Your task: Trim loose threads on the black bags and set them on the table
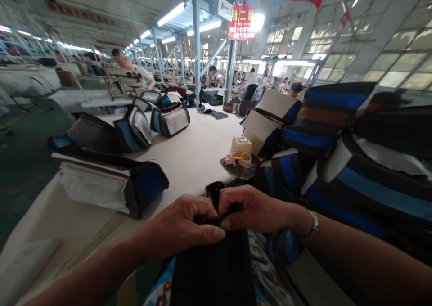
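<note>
Low in the middle of the head view, a black fabric bag piece [216,270] lies over the lap, its far end resting at the table's near edge. My left hand [189,220] pinches its top edge between thumb and bent fingers. Close beside it, my right hand [246,209] grips the same edge, thumb tip almost touching the left thumb. A silver bracelet circles the right wrist. The fingers cover the part of the edge between them, so its details are hidden.
Black bag pieces with blue bands [145,184] stand on the white table [199,144] at left. More are piled high at right [310,139]. A cream-coloured container [241,145] with a pink scrap sits on a dark pad. Beyond, a person [145,76] works at a sewing machine [123,83].
</note>
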`<state>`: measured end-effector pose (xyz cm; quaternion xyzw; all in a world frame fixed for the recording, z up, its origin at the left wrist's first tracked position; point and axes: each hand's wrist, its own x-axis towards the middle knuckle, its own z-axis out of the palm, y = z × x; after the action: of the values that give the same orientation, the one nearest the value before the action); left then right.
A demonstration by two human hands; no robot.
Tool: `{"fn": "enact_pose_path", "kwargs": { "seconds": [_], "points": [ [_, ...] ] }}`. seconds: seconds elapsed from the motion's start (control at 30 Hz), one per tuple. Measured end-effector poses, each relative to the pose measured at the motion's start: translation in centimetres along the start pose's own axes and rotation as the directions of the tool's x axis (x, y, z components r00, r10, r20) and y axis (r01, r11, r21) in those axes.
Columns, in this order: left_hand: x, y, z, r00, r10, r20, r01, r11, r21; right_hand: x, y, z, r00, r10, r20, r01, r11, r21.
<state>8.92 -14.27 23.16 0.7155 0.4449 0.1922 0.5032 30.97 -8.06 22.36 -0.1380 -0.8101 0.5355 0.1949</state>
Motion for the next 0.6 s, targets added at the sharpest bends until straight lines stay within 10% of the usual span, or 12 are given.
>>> {"fn": "enact_pose_path", "kwargs": {
  "seconds": [0.6],
  "points": [
    [0.5,-0.1,0.1,0.996,0.039,0.086,-0.03,0.994,-0.104,-0.9,-0.1,0.8,0.979,0.193,-0.063,-0.187,0.978,0.094]
  ]
}}
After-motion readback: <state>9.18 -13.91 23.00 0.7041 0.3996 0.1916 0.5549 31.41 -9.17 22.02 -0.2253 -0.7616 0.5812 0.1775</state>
